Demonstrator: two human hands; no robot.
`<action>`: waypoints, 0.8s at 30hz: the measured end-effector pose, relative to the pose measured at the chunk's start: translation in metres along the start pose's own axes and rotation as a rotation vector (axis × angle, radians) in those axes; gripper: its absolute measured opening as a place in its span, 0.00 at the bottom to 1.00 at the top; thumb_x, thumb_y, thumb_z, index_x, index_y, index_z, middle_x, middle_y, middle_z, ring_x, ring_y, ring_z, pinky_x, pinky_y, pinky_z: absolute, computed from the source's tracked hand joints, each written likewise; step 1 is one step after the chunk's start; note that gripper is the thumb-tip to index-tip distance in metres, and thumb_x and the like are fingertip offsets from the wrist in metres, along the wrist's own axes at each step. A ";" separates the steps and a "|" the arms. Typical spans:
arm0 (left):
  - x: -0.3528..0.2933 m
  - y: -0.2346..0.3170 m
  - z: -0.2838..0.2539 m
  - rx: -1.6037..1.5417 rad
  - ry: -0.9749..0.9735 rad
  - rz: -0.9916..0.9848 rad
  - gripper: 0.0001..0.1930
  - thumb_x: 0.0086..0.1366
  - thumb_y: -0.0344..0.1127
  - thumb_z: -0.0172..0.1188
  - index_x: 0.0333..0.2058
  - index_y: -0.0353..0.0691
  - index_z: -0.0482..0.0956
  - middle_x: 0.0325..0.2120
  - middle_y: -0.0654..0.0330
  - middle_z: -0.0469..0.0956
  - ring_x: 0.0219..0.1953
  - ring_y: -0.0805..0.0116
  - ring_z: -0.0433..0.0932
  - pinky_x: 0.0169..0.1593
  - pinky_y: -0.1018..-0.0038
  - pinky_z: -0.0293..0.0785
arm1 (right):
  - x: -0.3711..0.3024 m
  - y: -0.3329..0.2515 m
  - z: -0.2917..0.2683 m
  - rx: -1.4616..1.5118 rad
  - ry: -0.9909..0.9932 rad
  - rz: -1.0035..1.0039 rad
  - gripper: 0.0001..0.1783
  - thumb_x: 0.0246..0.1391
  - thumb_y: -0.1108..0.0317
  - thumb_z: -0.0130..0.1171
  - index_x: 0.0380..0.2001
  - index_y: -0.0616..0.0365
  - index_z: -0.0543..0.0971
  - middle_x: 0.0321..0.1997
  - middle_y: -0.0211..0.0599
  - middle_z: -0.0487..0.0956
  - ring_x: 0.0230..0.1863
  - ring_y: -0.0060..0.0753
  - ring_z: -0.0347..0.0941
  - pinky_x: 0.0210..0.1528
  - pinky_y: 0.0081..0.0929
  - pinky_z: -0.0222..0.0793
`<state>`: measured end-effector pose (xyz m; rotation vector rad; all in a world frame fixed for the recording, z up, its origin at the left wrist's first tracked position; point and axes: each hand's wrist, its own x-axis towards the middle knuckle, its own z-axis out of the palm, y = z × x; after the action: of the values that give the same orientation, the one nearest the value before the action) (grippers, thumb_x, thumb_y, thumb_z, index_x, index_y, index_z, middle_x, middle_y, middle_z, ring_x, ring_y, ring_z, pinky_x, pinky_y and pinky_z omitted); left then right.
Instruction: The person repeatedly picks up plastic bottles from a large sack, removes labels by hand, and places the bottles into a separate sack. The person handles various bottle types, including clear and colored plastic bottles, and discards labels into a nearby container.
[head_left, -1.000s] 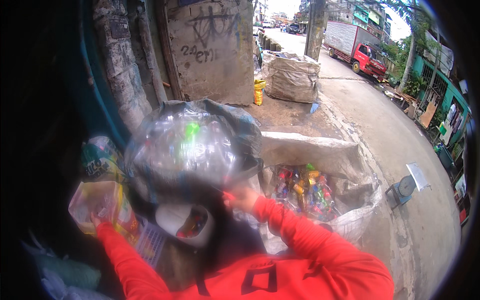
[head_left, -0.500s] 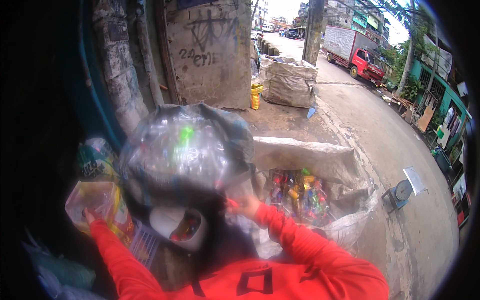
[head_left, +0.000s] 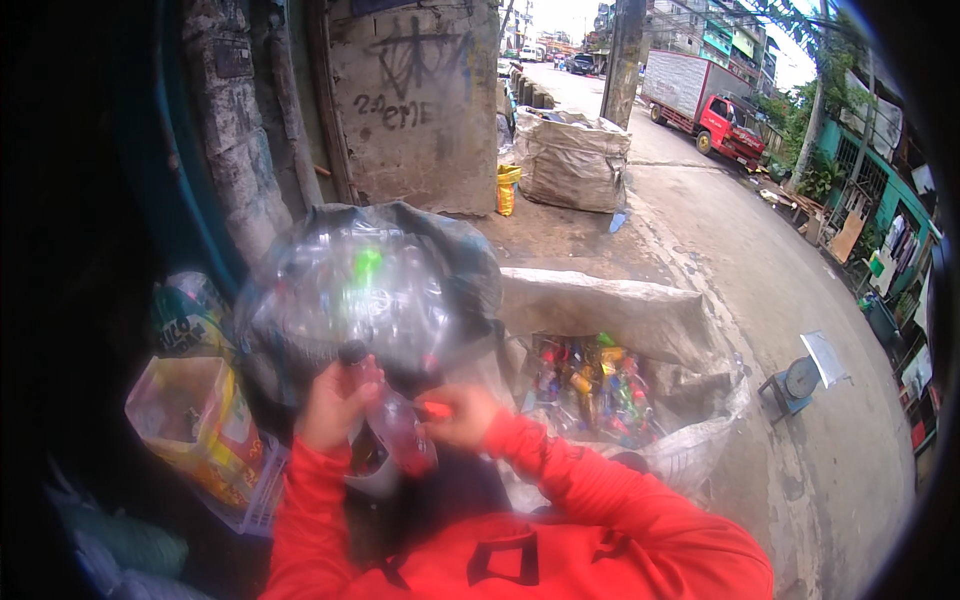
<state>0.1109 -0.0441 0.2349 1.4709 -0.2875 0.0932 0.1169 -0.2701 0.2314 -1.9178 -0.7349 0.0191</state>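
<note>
— Plastic bottle (head_left: 392, 420), dark cap, w/ reddish tint: where?
— Held tilted in front of chest, below big clear bag of bottles (head_left: 365, 290).
— Grip?
— Left hand (head_left: 335, 405) clenched round bottle's upper part. Right hand (head_left: 458, 415) pinches a small red bit (head_left: 437, 409) just beside bottle.
— Around?
— White sack of coloured bottles (head_left: 590, 385) to right, yellow bag (head_left: 190, 420) to left.

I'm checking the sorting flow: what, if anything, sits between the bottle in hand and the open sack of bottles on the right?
Nothing visible blocks it. The left hand holds the plastic bottle, the right hand is at its lower end, and the open sack lies just beyond that hand.
</note>
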 end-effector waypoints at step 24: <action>0.020 -0.003 0.031 -0.159 -0.098 -0.056 0.22 0.59 0.35 0.59 0.51 0.39 0.68 0.39 0.59 0.75 0.37 0.73 0.77 0.42 0.74 0.74 | -0.005 0.017 -0.014 0.146 0.057 0.109 0.14 0.43 0.70 0.60 0.36 0.64 0.79 0.26 0.37 0.80 0.28 0.17 0.72 0.34 0.22 0.70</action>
<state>0.1266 -0.0776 0.2389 1.3264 -0.3254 -0.0460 0.1255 -0.2887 0.2226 -1.8091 -0.5746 0.0827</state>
